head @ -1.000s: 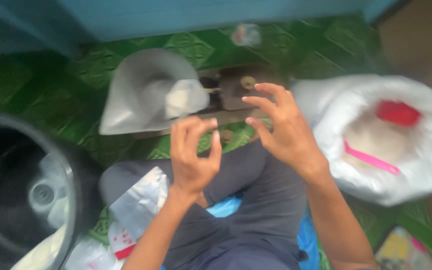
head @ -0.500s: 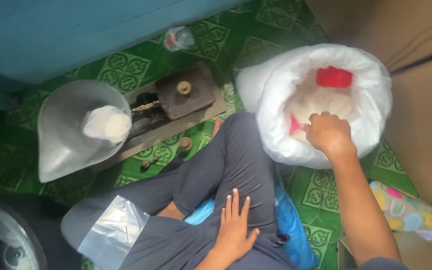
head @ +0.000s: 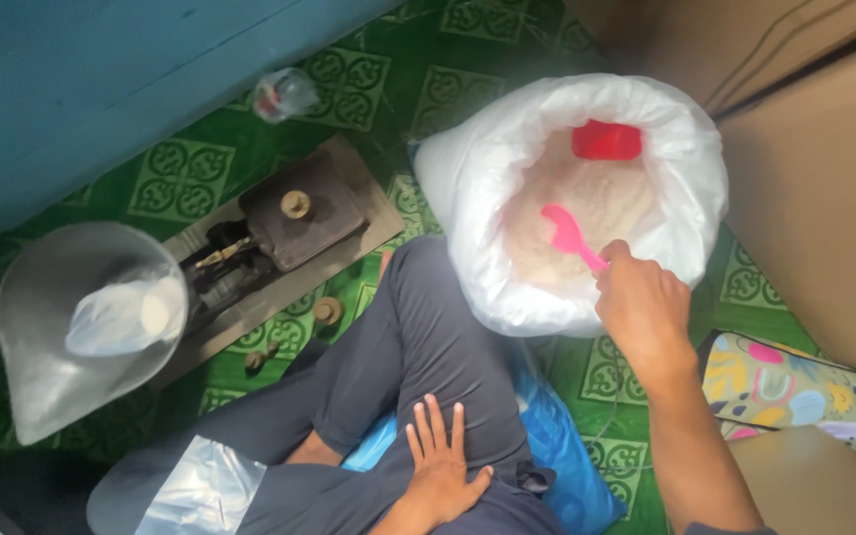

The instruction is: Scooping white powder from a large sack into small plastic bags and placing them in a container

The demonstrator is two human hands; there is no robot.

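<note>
A seated person's right hand [head: 643, 309] is closed around a pink scoop [head: 571, 236], its bowl over pale powder inside an open white sack [head: 691, 168] on the green floor [head: 349, 89]. The left hand [head: 440, 474] rests flat, fingers spread, on the thigh, holding nothing. A scale [head: 294, 213] stands nearby.

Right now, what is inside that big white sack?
The white sack holds pale powder or grain. A red container sits at the far side, and the right hand holds a pink scoop over the powder. What lies below the surface is covered.
</note>
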